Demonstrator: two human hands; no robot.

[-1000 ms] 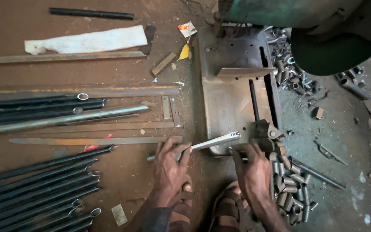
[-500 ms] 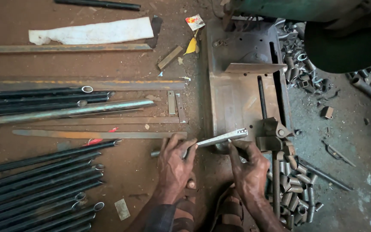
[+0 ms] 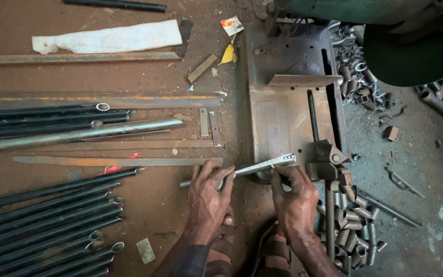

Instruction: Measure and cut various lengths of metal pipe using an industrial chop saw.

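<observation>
A short silvery metal tube (image 3: 260, 166) lies slanted across the near edge of a rusty steel machine base (image 3: 278, 113). My left hand (image 3: 207, 197) grips the tube's lower left end. My right hand (image 3: 296, 197) holds the tube near its upper right end, close to a dark clamp block (image 3: 326, 159) on the base. Both hands rest low over the dirt floor, with my sandalled feet just below them.
Long dark tubes (image 3: 47, 210) lie in rows at the lower left, more tubes and flat bars (image 3: 78, 131) at the left. A heap of short cut tube pieces (image 3: 352, 220) sits right of my right hand. A green machine body (image 3: 411, 46) overhangs the top right.
The view has shifted slightly; the tube and both hands stay in about the same place by the clamp, grips unchanged.
</observation>
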